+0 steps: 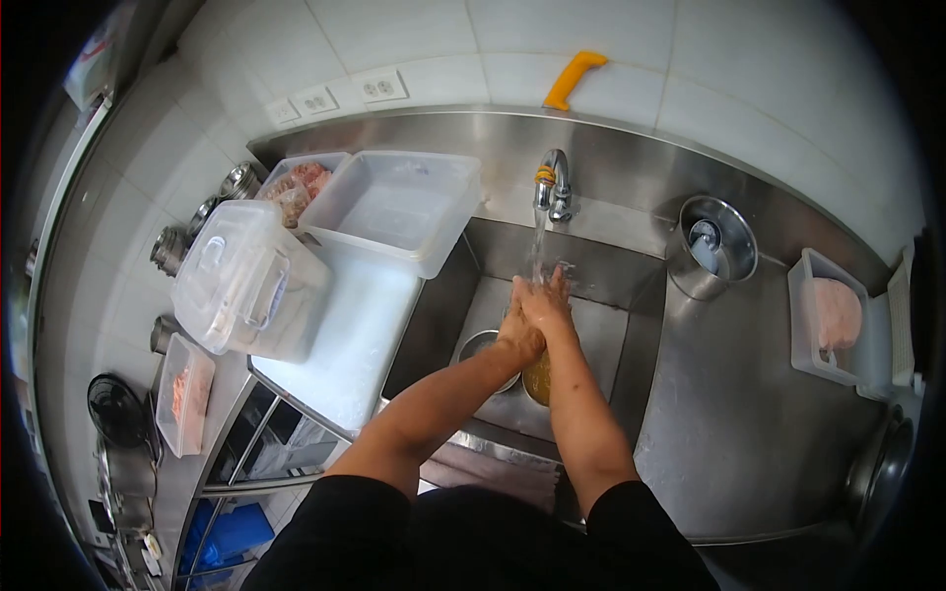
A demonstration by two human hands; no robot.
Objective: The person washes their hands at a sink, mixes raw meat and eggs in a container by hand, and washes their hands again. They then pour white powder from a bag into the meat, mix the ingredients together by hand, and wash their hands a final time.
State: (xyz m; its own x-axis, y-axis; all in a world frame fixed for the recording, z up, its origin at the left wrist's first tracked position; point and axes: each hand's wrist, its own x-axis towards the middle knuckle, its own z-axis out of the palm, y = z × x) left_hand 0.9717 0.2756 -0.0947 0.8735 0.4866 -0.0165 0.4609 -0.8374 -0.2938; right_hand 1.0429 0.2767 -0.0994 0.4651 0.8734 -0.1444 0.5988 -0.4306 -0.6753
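Observation:
Both my hands are pressed together over the steel sink point(631, 295), under water running from the faucet point(552, 185). My left hand point(518, 330) lies against my right hand point(548, 297), fingers pointing up toward the stream. Neither hand holds anything. Below them in the sink stand a metal bowl point(475, 347) and a container of yellowish liquid point(537, 379), partly hidden by my forearms.
Left of the sink stand a large clear plastic tub point(394, 207), a lidded clear box point(246, 281) and a tub of pink meat point(301, 182). A steel pot point(711, 246) and a white container with pink contents point(833, 315) sit on the right counter. An orange handle point(574, 77) hangs on the tiled wall.

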